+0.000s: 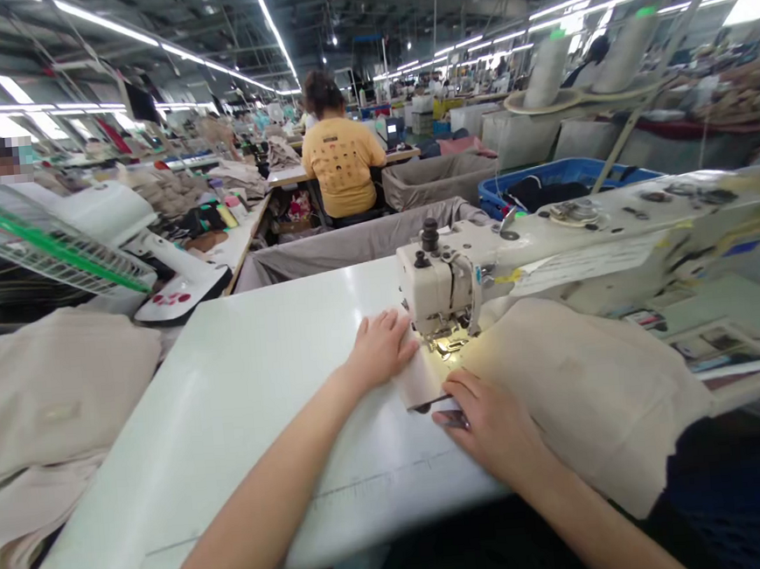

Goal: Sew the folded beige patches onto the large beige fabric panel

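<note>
A beige fabric piece [564, 375] passes beneath the head of a white sewing machine [436, 280] and drapes to the right over the table edge. Its narrow end lies left of the lit needle area. My left hand [382, 350] rests flat on this end, fingers stretched toward the presser foot [451, 345]. Just in front of the foot, my right hand [496, 416] touches the fabric's near edge with its fingertips. Between its thumb and fingers sits a small dark metal tool, apparently thread snips [455, 419], partly hidden by the hand.
Beige fabric pieces [53, 398] are piled at the left, beside a white fan [112, 222] with a green rim. Beyond the table [279, 345] stand a grey cloth-lined bin [330, 243] and a blue basket [542, 175]. A person in a yellow shirt [344, 164] sits ahead, facing away.
</note>
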Available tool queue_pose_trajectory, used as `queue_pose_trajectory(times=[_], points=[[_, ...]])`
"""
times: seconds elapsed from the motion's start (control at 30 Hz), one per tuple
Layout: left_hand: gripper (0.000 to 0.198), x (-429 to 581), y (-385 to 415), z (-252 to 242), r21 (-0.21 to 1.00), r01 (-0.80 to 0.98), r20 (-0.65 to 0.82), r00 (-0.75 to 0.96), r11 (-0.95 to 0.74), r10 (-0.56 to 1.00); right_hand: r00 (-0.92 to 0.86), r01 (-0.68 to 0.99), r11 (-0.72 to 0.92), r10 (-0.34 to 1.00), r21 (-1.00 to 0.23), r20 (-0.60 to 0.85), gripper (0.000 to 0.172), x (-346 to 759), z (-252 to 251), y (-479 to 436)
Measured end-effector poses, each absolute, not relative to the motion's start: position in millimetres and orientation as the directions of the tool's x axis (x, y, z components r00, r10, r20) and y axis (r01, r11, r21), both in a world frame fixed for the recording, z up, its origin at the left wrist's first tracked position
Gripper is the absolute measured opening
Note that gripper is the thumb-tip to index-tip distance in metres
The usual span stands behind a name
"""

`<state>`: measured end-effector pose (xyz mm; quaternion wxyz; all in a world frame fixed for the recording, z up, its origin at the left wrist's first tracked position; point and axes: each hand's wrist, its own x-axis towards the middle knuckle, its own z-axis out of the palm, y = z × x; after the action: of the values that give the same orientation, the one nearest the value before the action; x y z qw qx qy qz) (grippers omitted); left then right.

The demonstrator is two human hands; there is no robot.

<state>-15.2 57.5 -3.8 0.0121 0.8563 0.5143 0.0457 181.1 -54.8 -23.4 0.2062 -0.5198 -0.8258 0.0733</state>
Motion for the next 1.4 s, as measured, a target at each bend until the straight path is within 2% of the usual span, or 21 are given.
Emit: queue_pose_trajectory(times=[0.1,0.2,0.77,1.1,1.23,1.3,1.4], points=[[0.037,-15.1,74.3,-9.3,0.124,0.835,0.043,0.535,-0.536,0.844,-0.346,0.826,0.435,0.894,-0.360,0.286,0.018,181.1,-25.2,-54.7],[0.037,-16.6,81.3,-8.9,0.130,0.816,0.050,0.561,-0.563,0.826,-0.330,0.819,0.428,0.896,-0.381,0.296,0.017,182.1,-26.1,-53.8],[0.036,-19.8,84.3,-16.7,0.161,0.788,0.101,0.585,-0.594,0.805,-0.387,0.797,0.470,0.880,-0.379,0.276,0.012,188.2,-32.6,-46.2],[0.029,-18.0,87.5,-9.2,0.080,0.811,0.074,0.575,-0.579,0.815,-0.400,0.824,0.465,0.882,-0.325,0.248,0.009,186.4,-29.5,-37.4],[0.020,-7.6,62.6,-5.5,0.032,0.833,0.159,0.542,-0.553,0.825,-0.412,0.815,0.475,0.878,-0.333,0.245,0.016,188.4,-29.8,-39.8],[0.021,-3.2,41.0,-8.5,0.060,0.786,0.176,0.598,-0.615,0.782,-0.414,0.810,0.476,0.878,-0.343,0.241,0.022,190.0,-30.9,-42.5],[0.020,-1.5,8.7,-15.4,0.164,0.612,0.232,0.739,-0.774,0.633,-0.421,0.803,0.477,0.878,-0.357,0.226,0.032,192.1,-32.5,-45.8]])
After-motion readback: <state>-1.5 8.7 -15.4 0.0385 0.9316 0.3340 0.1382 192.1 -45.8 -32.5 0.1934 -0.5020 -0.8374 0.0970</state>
